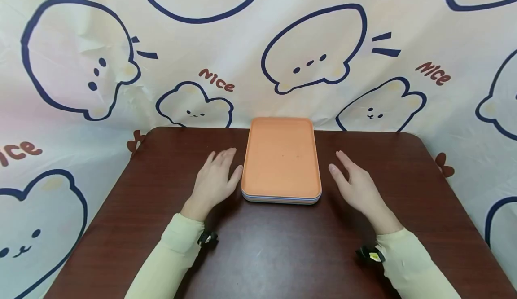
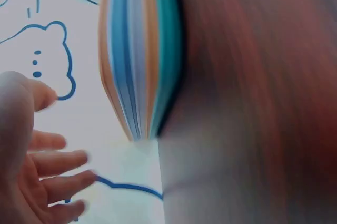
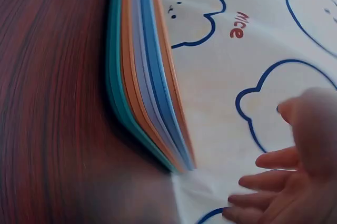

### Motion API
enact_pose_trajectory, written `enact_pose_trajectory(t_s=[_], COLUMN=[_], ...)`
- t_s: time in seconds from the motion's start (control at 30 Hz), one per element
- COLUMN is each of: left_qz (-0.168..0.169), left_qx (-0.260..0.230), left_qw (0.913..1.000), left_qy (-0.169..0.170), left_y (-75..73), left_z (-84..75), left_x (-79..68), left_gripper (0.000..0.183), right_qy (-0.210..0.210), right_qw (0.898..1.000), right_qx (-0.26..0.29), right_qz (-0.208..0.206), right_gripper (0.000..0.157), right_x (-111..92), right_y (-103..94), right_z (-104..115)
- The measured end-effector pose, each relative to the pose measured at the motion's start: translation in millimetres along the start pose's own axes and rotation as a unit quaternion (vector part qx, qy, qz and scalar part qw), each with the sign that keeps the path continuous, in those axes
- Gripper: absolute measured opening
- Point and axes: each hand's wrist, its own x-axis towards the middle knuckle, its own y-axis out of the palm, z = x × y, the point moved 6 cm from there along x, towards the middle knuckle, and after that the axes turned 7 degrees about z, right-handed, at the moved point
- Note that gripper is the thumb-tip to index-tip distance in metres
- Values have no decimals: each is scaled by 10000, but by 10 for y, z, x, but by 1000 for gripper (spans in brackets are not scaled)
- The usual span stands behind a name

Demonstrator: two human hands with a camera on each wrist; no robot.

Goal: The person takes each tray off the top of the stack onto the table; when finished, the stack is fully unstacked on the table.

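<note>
Right, you have a neat stack of shallow rounded-corner trays [image 1: 282, 160] in the middle of the dark reddish-brown, wood-grained tabletop [image 1: 258, 254], towards its far side. The top one is a matte orange rectangular tray [image 1: 278, 142], smooth and plastic-looking, with a low raised rim and a couple of tiny dark specks on its floor. From the right wrist you see the layers below it edge-on: a blue tray [image 3: 150, 23], a pale lavender tray [image 3: 138, 23], a second orange tray [image 3: 126, 23] and, lowest, a teal-green tray [image 3: 113, 23].

Both your hands are released, fingers relaxed and extended. Your left hand [image 1: 214, 180] is at the stack's left long side, thumb tip just beside the rim — contact there is hard to tell. Your right hand [image 1: 355, 186] is apart from the right side, a strip of wood showing between.

The stack's far end lies at the table's far edge, against the crinkled white cloth [image 1: 246, 43] with navy cartoon outlines; any overhang is hard to judge. Open wood stretches left, right and nearer you — roomiest between your pale yellow-green sleeves [image 1: 165, 254].
</note>
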Motion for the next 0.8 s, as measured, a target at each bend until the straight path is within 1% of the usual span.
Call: enact_pose_trajectory(t_s=[0.07,0.1,0.13,0.2,0.23,0.3,0.37,0.43,0.47,0.57,0.67,0.73,0.77,0.8], left_qz=[-20,-14,-2,59,87,143,227,331,381,473,493,479,403,368], left_qx=[-496,-743,-963,-1299,-1434,-1650,-1850,-2009,-2064,-2109,-2059,-1952,-1867,-1809], left_qw=[9986,9967,9942,9886,9856,9802,9750,9700,9678,9634,9622,9648,9681,9697], left_qy=[-190,-322,-470,-763,-897,-1086,-1207,-1328,-1391,-1586,-1713,-1695,-1623,-1600], left_y=[12,24,40,84,108,166,220,272,294,335,345,334,372,364], left_z=[-13,-12,-8,7,19,32,36,39,39,50,56,43,77,71], left_x=[40,61,81,122,141,178,216,244,257,284,304,317,335,338], left_gripper=[52,47,43,37,34,30,28,26,26,24,20,18,17,16], right_qy=[140,213,280,443,560,752,965,1131,1173,1254,1318,1391,1430,1462], right_qw=[9973,9936,9875,9697,9585,9314,9087,8936,8884,8819,8835,8849,8859,8873], right_qx=[686,1076,1516,2370,2767,3542,4043,4330,4426,4536,4487,4436,4402,4363], right_qz=[-199,-274,-330,-387,-393,-385,-381,-353,-329,-279,-266,-288,-305,-320], right_gripper=[63,59,55,50,49,47,47,47,47,47,47,46,45,45], right_x=[41,68,97,160,191,253,299,337,354,403,440,454,458,460], right_y=[5,23,49,126,172,273,359,437,473,566,638,671,683,693], right_z=[-52,-86,-123,-195,-234,-305,-357,-396,-402,-406,-393,-393,-396,-397])
